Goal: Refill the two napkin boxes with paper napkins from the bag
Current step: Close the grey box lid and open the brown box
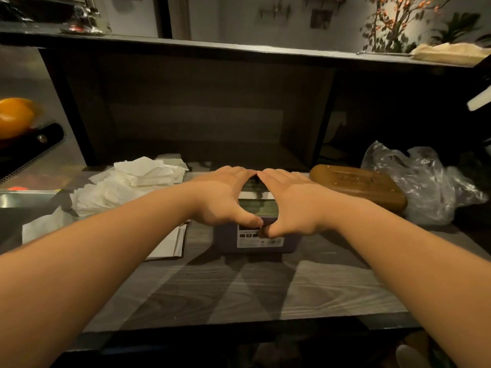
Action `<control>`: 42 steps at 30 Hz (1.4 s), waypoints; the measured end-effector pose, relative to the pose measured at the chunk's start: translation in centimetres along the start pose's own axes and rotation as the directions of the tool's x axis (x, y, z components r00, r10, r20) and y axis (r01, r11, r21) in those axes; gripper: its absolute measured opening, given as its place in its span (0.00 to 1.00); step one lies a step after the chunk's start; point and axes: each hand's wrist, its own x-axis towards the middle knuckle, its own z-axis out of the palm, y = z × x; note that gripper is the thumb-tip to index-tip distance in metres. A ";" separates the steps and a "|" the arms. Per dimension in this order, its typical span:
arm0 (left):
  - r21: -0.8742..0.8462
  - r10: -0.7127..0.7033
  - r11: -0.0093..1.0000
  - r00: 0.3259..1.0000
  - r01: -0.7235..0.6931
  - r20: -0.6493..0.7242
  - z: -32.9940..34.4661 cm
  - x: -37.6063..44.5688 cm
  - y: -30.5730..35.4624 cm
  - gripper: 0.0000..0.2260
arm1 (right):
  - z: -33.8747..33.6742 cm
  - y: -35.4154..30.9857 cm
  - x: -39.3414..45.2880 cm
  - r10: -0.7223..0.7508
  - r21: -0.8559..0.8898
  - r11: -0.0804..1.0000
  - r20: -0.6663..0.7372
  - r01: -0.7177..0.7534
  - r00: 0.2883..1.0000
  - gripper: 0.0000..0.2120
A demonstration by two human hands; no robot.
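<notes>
a grey wood-grain counter (239,288) runs across the view, its near edge dropping into dark below and a broad bare stretch lying between that edge and the hands. behind it a dark recess sits under a long shelf (239,47). at the right rear lies a crumpled clear plastic bag (425,181), spread against the counter's far right end. to the left, a loose heap of white paper napkins (132,181) is strewn from the recess edge toward the near left, with flat white sheets (167,243) beside it. a brown wooden napkin box (358,187) with rounded corners lies closed between the bag and the right hand, touching the bag. in the middle sits a dark grey napkin box (255,243) with a white label on its near face; through the gap between the hands its top shows pale and greenish.

the left hand (220,197) and right hand (292,200) lie palm-down on top of this box, fingers straight and together, index tips meeting at the far side and thumbs (249,220) meeting at the near edge, pressing flat rather than curling round it. an orange fruit (14,115) sits far left.
</notes>
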 end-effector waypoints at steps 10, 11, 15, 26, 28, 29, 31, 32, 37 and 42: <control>-0.051 0.019 0.998 0.999 -0.020 -0.032 -0.5 5.4 -1.1 0.46 | -0.7 3.9 4.0 0.054 -0.026 0.998 0.012 -0.054 0.998 0.58; -0.063 0.023 0.998 0.999 -0.025 -0.035 -0.6 5.9 -1.1 0.45 | -0.7 4.2 4.2 0.061 -0.021 0.998 0.006 -0.061 0.998 0.58; -0.109 0.026 0.994 1.000 -0.026 -0.005 -1.0 8.0 -1.4 0.44 | -1.0 5.2 4.7 0.105 -0.001 0.994 0.034 -0.105 0.994 0.57; 0.099 -0.033 0.995 0.995 0.024 0.098 -2.1 9.3 -1.3 0.51 | -1.4 6.2 4.6 0.103 0.024 0.994 0.079 -0.105 0.992 0.61; 0.079 -0.015 0.997 0.999 0.011 0.051 -2.9 8.9 -0.1 0.51 | -2.3 6.8 3.0 0.103 0.113 0.988 0.049 -0.108 0.993 0.66; 0.054 0.005 0.999 1.000 -0.006 0.012 -3.2 8.7 0.8 0.50 | -2.8 7.4 2.1 0.117 0.137 0.983 0.027 -0.119 0.993 0.67; 0.059 0.069 0.996 0.996 -0.066 -0.050 -3.5 8.6 2.9 0.47 | -3.3 9.0 0.5 0.158 0.094 0.983 -0.004 -0.157 0.987 0.67; 0.107 0.109 0.989 0.993 -0.103 -0.052 -3.3 8.8 4.1 0.46 | -3.2 9.9 -0.2 0.183 0.042 0.982 -0.012 -0.182 0.983 0.66; 0.252 0.174 0.948 0.980 -0.193 0.096 -0.8 12.0 9.1 0.40 | -1.1 14.0 -3.2 0.293 -0.103 0.951 0.012 -0.290 0.956 0.62; 0.270 0.098 0.956 0.992 -0.115 0.076 1.7 14.9 11.3 0.43 | 0.7 15.7 -4.9 0.298 -0.029 0.954 0.016 -0.297 0.954 0.59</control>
